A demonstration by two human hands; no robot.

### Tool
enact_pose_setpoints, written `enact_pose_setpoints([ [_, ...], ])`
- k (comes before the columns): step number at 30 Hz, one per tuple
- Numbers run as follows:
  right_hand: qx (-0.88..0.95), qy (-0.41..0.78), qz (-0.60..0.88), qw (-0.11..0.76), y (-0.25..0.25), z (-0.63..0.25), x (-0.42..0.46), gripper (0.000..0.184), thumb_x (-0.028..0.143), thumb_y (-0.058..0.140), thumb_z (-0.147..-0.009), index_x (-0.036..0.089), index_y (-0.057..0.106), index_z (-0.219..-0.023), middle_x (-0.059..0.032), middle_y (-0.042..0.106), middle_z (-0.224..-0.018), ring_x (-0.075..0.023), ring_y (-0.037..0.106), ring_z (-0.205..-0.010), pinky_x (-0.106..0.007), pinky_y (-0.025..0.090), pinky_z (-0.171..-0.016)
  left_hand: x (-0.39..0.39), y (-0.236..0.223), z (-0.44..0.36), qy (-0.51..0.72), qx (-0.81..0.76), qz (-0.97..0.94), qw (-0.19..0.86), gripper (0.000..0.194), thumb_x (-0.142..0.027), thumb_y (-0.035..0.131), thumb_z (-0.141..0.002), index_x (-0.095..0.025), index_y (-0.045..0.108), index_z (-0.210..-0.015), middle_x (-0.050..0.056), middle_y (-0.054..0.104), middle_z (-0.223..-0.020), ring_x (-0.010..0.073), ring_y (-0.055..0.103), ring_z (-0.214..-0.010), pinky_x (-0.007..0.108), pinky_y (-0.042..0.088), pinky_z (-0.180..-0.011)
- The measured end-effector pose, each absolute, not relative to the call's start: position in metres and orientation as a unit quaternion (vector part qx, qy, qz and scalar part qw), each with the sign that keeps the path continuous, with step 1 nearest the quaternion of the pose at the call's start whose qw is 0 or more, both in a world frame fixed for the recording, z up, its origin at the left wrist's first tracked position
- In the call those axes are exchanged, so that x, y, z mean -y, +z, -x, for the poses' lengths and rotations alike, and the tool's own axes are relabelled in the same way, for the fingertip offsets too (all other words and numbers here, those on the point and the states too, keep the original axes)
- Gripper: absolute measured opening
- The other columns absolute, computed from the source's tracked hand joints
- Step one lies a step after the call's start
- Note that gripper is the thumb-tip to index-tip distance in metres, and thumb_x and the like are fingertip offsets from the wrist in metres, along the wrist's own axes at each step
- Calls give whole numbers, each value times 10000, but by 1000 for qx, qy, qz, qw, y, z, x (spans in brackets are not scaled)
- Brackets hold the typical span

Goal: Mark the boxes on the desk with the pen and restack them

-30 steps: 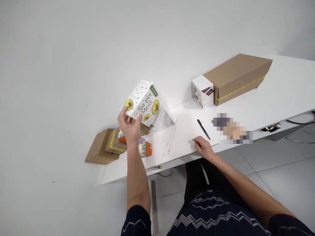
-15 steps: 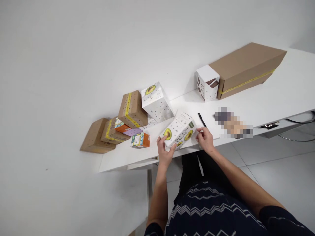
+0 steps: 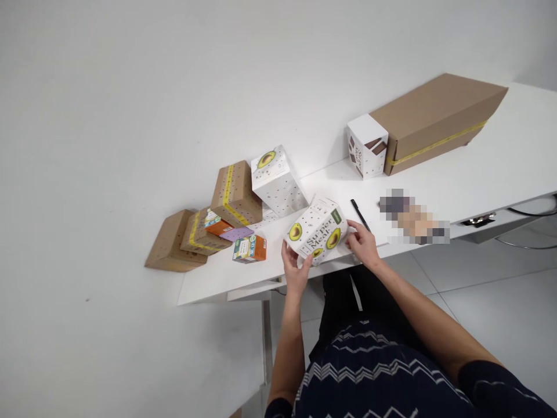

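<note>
A white "Super Meal" carton with avocado prints (image 3: 319, 229) is tilted at the front edge of the white table, its lettered face turned up toward me. At its lower left corner, my left hand (image 3: 296, 268) is closed on the carton, thumb on the lettered face and fingers round the side. My right hand (image 3: 364, 244) has its fingers bent against the right end of the same carton, some fingertips hidden behind it. A black pen (image 3: 360, 215) lies just beyond my right hand. Left of the carton sits a small orange-and-white box (image 3: 249, 248).
Taped brown boxes (image 3: 235, 194) and another white avocado carton (image 3: 278, 183) stand along the wall at left. A white carton with brown prints (image 3: 368, 148) adjoins a long brown box (image 3: 439, 125) at back right. A blurred-out item (image 3: 411, 216) lies right of the pen.
The carton has tipped so that its lettered face shows more. My left fingers have shifted off its dotted face to the left side. The right hand stays at the right end.
</note>
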State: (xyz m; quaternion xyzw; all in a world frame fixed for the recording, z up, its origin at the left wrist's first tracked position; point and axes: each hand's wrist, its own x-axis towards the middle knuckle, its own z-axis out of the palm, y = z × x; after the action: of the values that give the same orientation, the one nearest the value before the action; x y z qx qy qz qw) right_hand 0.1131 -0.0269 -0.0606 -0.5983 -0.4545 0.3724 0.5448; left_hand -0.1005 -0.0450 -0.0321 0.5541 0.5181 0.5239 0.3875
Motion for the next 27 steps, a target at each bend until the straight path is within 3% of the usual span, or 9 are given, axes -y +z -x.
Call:
enact_pose_setpoints([
  [4, 401, 384, 579, 597, -60, -116, 31, 310, 278, 478, -788, 166, 671, -1003, 25, 572, -566, -124, 512, -474, -272, 457, -518, 36, -28, 115, 494, -562, -505, 429, 738, -542, 604, -804, -198, 357, -1408, 149, 593, -1266, 247, 591, -1136, 386, 488, -953],
  [7, 429, 361, 563, 608, -58, -115, 34, 280, 337, 485, -832, 173, 692, -924, -4, 617, -658, -130, 545, -544, -282, 471, -578, 32, -31, 124, 445, -610, -503, 421, 606, -587, 496, -853, -199, 502, -1319, 121, 594, -1289, 254, 567, -1175, 401, 458, -994],
  [10, 496, 310, 546, 600, -56, -114, 35, 298, 369, 469, -872, 184, 700, -913, -42, 644, -784, -162, 592, -689, -309, 484, -666, 32, -34, 125, 418, -640, -537, 357, 586, -607, 394, -888, -196, 564, -1270, 112, 556, -1343, 249, 475, -1279, 405, 363, -1085],
  [13, 528, 284, 545, 586, -58, -114, 34, 348, 389, 417, -911, 188, 693, -974, -66, 644, -867, -188, 607, -794, -341, 492, -747, 36, -32, 122, 400, -656, -568, 295, 617, -635, 330, -889, -182, 634, -1178, 133, 600, -1278, 262, 500, -1248, 417, 355, -1083],
  [19, 563, 252, 579, 533, -62, -112, 33, 415, 410, 331, -946, 181, 665, -1040, -108, 666, -1027, -240, 583, -991, -408, 454, -900, 59, -39, 122, 413, -659, -534, 331, 671, -611, 237, -919, -142, 621, -1206, 143, 615, -1256, 234, 506, -1248, 380, 349, -1086],
  [27, 561, 247, 574, 543, -52, -110, 34, 411, 408, 331, -945, 195, 683, -935, -87, 654, -881, -235, 574, -900, -400, 453, -843, 86, -39, 112, 449, -635, -538, 326, 643, -600, 269, -921, -156, 554, -1288, 123, 525, -1373, 225, 453, -1298, 379, 312, -1122],
])
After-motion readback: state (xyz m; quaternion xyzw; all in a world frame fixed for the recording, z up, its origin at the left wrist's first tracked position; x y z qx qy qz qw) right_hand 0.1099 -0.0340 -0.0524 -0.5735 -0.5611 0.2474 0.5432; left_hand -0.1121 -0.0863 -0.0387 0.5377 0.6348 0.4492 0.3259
